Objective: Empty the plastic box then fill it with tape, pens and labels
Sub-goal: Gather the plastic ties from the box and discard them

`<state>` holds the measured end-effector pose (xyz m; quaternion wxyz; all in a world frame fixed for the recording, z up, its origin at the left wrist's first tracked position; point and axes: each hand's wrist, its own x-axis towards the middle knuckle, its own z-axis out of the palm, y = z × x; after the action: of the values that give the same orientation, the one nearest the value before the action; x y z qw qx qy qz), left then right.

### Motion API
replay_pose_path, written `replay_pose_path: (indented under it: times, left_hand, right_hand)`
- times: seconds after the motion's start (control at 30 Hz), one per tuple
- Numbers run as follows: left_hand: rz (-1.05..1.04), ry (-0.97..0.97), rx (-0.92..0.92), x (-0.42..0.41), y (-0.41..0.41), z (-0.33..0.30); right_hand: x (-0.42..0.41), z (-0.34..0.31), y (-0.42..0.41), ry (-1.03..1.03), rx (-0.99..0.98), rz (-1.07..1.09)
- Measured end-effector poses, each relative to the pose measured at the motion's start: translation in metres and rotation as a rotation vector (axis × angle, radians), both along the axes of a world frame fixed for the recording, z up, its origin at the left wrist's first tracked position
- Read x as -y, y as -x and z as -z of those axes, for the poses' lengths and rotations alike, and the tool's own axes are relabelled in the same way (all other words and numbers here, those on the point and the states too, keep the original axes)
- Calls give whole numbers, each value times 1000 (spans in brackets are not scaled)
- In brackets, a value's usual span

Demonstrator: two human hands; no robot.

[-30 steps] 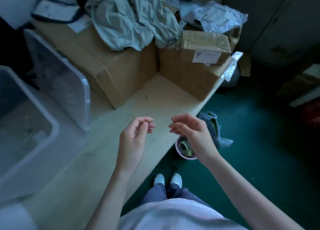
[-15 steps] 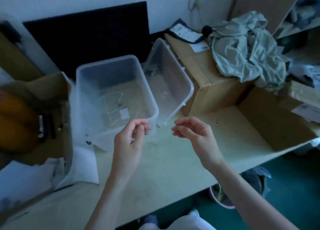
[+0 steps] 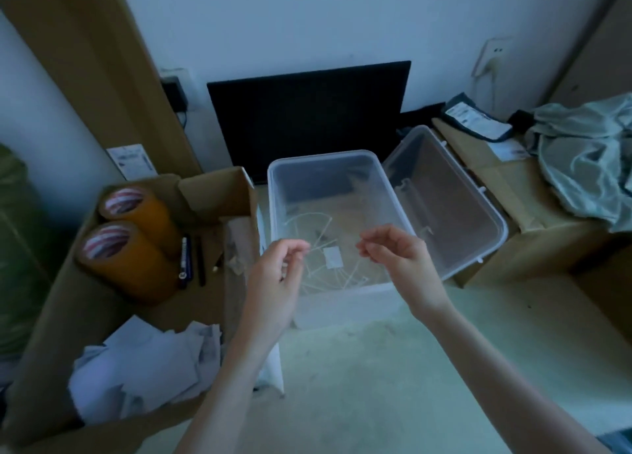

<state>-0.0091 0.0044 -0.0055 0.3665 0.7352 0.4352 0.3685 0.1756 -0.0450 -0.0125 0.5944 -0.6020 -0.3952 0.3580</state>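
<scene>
A clear plastic box (image 3: 275, 193) stands on the desk in the middle of the view, with thin white cable ties (image 3: 309, 219) and a small white label (image 3: 332, 257) on its bottom. Its clear lid (image 3: 455, 210) leans against a cardboard box on the right. My left hand (image 3: 273, 282) and my right hand (image 3: 398, 258) hover over the box's near edge, fingers loosely curled, holding nothing. In an open cardboard box (image 3: 68, 303) on the left lie two rolls of brown tape (image 3: 126, 258), dark pens (image 3: 186, 260) and crumpled white paper (image 3: 143, 368).
A black panel (image 3: 307, 111) leans on the wall behind the plastic box. Cardboard boxes (image 3: 533, 248) with a grey-green cloth (image 3: 588, 159) stand at the right. A tall flat carton (image 3: 85, 70) leans at the left. Bare desk surface (image 3: 376, 368) lies in front.
The view has swung left from the desk's right end to the plastic box and the tape carton. Both hands kept their loose curl and now hover over the box.
</scene>
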Motion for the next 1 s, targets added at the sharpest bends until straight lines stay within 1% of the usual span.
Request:
replay_pose_path:
  times: [0.07, 0.17, 0.33, 0.5, 0.6, 0.67, 0.77, 0.83, 0.9, 1.0]
  left_hand:
    - [-27, -8, -40, -9, 4, 4]
    - [-80, -15, -112, -22, 3, 16]
    - [-209, -44, -331, -36, -3, 35]
    - [-236, 57, -431, -50, -10, 39]
    - [-268, 109, -489, -51, -15, 42]
    - [-276, 122, -516, -49, -17, 45]
    - [-282, 112, -523, -49, -17, 51]
    - [-282, 116, -520, -50, -17, 54]
    - [-275, 129, -511, -52, -17, 56]
    - [-275, 131, -504, -53, -17, 56]
  right_hand:
    - [-19, 2, -4, 53, 126, -23]
    - [-50, 9, -16, 130, 427, -103]
    - [-106, 28, -34, 288, 655, -282]
    - [-162, 64, -51, 550, 927, -441]
    - [-182, 91, -54, 654, 1122, -540]
    - [-191, 108, -54, 671, 1193, -573]
    - [-195, 131, -50, 632, 1286, -603]
    - [-193, 142, -48, 622, 1292, -642]
    - [-192, 150, -48, 656, 1260, -689]
    - [-189, 156, -48, 678, 1263, -723]
